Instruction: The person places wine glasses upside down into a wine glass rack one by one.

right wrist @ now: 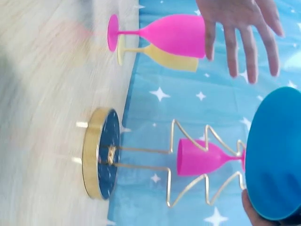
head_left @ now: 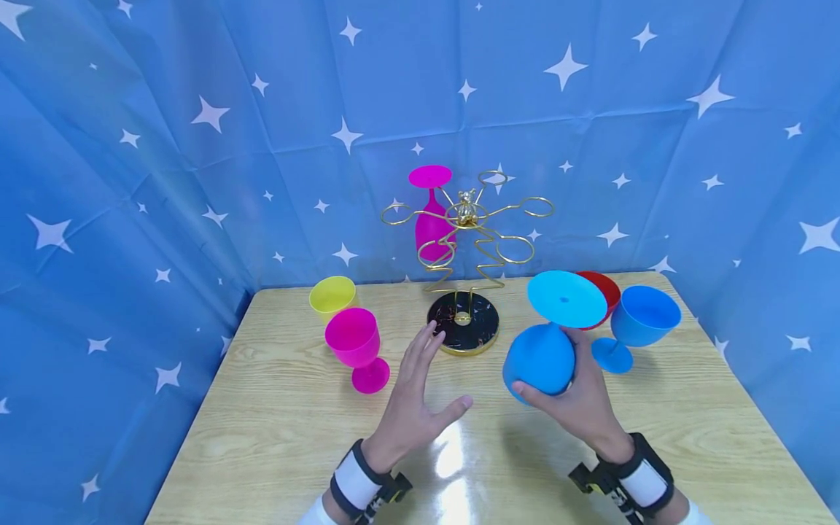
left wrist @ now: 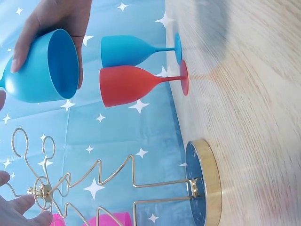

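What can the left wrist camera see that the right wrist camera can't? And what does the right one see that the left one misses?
Only the left wrist view shows the red goblet, the standing blue goblet and the little gold figure on the stand.

Only the right wrist view shows the standing pink goblet and the yellow goblet.

Both show the left hand, the right hand holding another blue goblet, the gold stand, the upside-down pink goblet, the table and the starry curtain.
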Motion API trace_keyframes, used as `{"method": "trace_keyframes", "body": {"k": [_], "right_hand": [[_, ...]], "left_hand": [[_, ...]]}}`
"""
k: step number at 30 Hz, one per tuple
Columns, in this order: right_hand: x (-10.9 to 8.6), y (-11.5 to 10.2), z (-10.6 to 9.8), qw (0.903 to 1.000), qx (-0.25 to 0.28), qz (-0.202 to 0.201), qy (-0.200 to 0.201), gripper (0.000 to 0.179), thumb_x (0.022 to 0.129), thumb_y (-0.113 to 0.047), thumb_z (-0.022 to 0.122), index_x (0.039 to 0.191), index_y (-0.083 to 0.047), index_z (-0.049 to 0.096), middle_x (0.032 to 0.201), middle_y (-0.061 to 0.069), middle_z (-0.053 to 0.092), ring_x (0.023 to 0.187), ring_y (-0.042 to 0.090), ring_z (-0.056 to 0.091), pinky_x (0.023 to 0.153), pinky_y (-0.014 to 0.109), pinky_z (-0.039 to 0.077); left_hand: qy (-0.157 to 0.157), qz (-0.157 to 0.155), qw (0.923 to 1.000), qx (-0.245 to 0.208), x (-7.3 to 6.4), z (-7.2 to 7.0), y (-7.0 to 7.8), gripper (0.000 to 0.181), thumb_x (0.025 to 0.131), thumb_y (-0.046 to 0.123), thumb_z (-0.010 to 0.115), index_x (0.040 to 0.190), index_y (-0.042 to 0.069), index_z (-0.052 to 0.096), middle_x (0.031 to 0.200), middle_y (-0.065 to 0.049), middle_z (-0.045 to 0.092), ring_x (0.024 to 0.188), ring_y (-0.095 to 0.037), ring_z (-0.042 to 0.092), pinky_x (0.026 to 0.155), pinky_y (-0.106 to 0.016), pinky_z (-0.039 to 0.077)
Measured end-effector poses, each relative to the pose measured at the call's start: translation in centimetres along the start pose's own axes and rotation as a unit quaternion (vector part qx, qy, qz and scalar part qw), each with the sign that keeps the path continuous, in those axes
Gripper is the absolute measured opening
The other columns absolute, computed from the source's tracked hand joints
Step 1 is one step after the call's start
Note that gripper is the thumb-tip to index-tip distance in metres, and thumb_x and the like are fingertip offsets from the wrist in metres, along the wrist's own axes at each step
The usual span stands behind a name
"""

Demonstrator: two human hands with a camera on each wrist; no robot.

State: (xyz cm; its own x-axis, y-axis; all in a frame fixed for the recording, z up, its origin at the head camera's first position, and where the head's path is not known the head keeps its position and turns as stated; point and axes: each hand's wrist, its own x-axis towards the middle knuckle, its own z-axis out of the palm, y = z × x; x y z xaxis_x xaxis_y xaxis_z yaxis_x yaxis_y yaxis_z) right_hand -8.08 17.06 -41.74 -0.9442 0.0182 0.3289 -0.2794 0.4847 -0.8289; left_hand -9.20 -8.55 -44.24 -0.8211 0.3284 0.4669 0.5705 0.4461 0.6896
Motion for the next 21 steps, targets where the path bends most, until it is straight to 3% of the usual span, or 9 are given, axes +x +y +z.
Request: {"method": "trace_keyframes", "body": {"k": [14, 21], "right_hand": [[3.8, 0.3, -3.7, 0.9991, 0.004, -0.027, 0.031, 0.099, 0.071, -0.009, 0.084, 0.148, -0.002, 0.022, 0.148, 0.026, 0.035, 0.13, 0.052, 0.04, 0.094, 0.077, 0.037], [5.3, 0.4, -5.1, 0.9996, -0.005, -0.003, 0.028, 0.102, 0.076, -0.015, 0.082, 0.153, -0.007, 0.016, 0.151, 0.025, 0.033, 0.131, 0.053, 0.039, 0.093, 0.076, 0.039]], "left_hand": [[0.018, 0.013, 0.9987, 0.045, 0.4, 0.1, -0.3, 0.091, 0.082, 0.041, 0.073, 0.156, 0.025, 0.022, 0.166, 0.001, 0.016, 0.153, -0.026, 0.016, 0.114, -0.066, 0.028], [0.04, 0.056, 0.9958, 0.061, 1.9, -0.3, 0.1, 0.085, 0.089, 0.058, 0.06, 0.156, 0.019, 0.024, 0.164, -0.006, 0.019, 0.152, -0.027, 0.018, 0.116, -0.062, 0.029]]}}
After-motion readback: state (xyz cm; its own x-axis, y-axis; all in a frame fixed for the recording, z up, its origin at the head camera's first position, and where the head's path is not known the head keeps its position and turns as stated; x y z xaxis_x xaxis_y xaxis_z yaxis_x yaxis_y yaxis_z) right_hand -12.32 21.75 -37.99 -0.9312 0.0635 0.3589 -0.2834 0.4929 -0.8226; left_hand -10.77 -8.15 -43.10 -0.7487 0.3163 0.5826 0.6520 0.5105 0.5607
